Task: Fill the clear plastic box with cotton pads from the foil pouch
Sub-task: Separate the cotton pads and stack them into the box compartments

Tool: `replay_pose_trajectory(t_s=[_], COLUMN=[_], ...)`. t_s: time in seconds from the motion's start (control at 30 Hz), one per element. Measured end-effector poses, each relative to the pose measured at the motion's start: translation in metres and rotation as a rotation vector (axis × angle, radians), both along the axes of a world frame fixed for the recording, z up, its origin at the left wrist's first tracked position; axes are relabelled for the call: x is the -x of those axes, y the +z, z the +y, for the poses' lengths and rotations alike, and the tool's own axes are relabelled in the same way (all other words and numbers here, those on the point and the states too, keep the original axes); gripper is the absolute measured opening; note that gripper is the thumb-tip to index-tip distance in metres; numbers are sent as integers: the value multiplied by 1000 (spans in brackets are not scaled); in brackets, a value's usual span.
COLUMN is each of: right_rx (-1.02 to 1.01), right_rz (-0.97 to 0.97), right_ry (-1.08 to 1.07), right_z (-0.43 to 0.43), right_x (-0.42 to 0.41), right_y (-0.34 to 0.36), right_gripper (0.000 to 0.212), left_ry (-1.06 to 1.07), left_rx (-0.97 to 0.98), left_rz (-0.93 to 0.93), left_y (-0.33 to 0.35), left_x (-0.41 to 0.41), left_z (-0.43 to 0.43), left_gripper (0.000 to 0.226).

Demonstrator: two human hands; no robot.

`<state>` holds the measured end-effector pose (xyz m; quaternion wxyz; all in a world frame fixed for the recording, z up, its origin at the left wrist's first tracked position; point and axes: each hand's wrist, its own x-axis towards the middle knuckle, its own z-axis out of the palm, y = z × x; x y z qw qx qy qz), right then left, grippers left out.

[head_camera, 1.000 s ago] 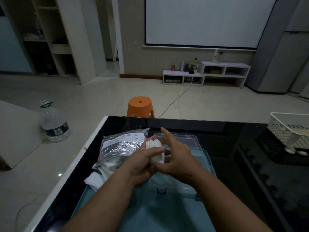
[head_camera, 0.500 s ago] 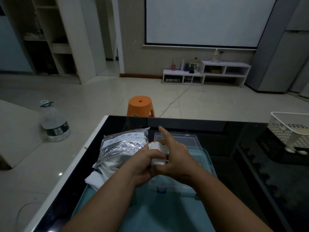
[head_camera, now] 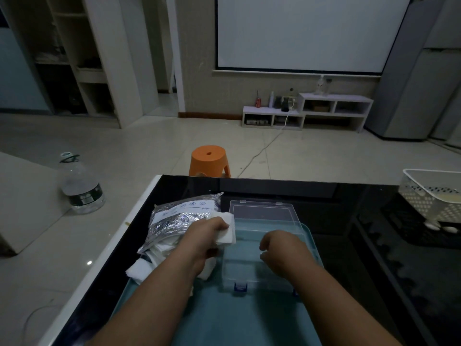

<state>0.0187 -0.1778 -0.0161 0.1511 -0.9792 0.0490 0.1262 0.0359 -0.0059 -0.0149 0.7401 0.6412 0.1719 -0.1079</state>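
Quick tally: two hands, left hand (head_camera: 207, 236) and right hand (head_camera: 282, 253), one clear plastic box (head_camera: 239, 275), one foil pouch (head_camera: 172, 221), one teal tray (head_camera: 224, 315), one orange stool (head_camera: 209, 159), one water jug (head_camera: 81, 188), one white basket (head_camera: 429, 196), plus cotton pads (head_camera: 228, 231) too bunched to count.

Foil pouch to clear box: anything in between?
Head view: the left hand, gripping a stack of white cotton pads, fills the gap between foil pouch and clear box.

Black glossy table (head_camera: 349, 216): teal tray (head_camera: 224, 318) at near edge, white perforated basket (head_camera: 429, 196) far R. Floor: orange stool (head_camera: 209, 159) beyond table, lg water bottle (head_camera: 81, 187) to L. Rear wall: projector screen (head_camera: 309, 31), low white shelf unit (head_camera: 306, 113).
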Motion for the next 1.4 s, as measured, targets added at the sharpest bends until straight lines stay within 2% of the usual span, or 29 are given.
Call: replay_pose_trajectory(t_s=[0.2,0.37,0.43,0.5,0.57,0.63,0.7,0.87,0.97,1.1,1.27,1.4], right_rx=[99,65,-76,-322,-592,-827,-908,-922,-806,-573,-538,-507], right_rz=[100,121,44,-106,-190,-137,-55,-127,-170,-208,-187,-132], right_ry=[-4,-16,-42,-89,-139,-179,-156,-175,-148,-93,-119,-132], right_z=[-2,-4,-4,-3,2,8,11,12,14,17,16,17], right_x=[-12,-12,-9,-4,-1,2,2,-5,-9,-11,-13,-13], right_y=[-8,-10,-8,-4,1,5,4,-1,-5,-13,-18,-23], right_gripper=[24,22,22,18,9,14,18,12,10,11,9,8], left_ry=[31,-7,-8,4,0,-26,-53,-40,-23,-29,-71,-68], left_rx=[-108,-129,-142,-156,-161,-178,-213,-287,-353,-603,-868,-943], left_rz=[-39,-62,-75,-84,-98,-106,-112,-150,-192,-228,-271,-267], left_y=[-2,-6,-7,-7,-6,-5,-6,-10,-15,-22,-17,-20], left_x=[-1,0,1,2,4,6,7,4,2,0,4,7], left_z=[4,4,3,2,0,-2,-5,-9,-11,-11,-15,-17], left_gripper=[5,8,19,33,34,30,25,18,14,16,24,22])
